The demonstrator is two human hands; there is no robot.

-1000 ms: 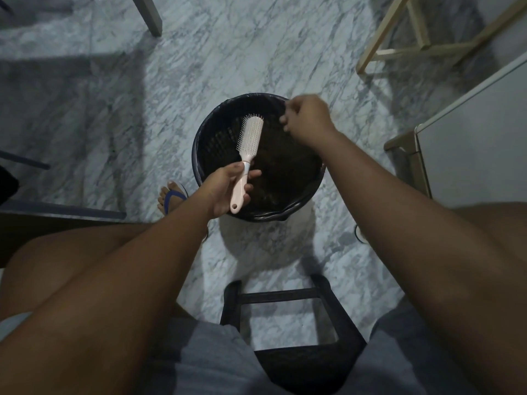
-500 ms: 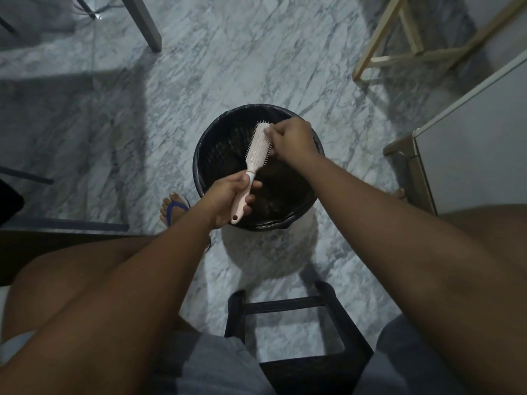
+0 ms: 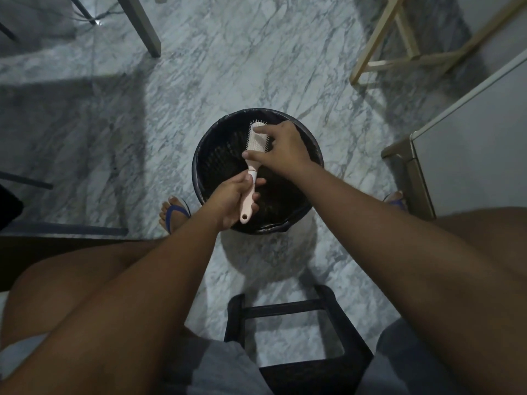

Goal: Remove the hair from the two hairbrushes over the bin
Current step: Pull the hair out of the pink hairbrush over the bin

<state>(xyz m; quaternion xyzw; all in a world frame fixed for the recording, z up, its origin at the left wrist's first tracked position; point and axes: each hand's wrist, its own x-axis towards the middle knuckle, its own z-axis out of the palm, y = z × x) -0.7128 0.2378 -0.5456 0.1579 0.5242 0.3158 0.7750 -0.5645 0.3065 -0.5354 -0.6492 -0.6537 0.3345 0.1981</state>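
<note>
A pale pink hairbrush [image 3: 254, 140] with short bristles is held above the round black bin [image 3: 313, 143], which is lined with a dark bag. My left hand [image 3: 229, 198] grips the brush's handle near its lower end. My right hand [image 3: 285, 149] lies over the brush head. Its thumb presses the lower left edge and its fingers curl across the bristles. Any hair on the bristles is too dim to make out. Only one hairbrush is in view.
A black stool [image 3: 299, 337] stands between my knees, just in front of the bin. My foot in a blue sandal [image 3: 174, 212] is left of the bin. Pale wooden chair legs [image 3: 399, 52] and a white cabinet [image 3: 470, 138] stand at the right, a table leg [image 3: 142, 27] at top left.
My right hand came back from the bin's far right rim to the brush head and now closes over it. The left hand kept its hold on the handle.
</note>
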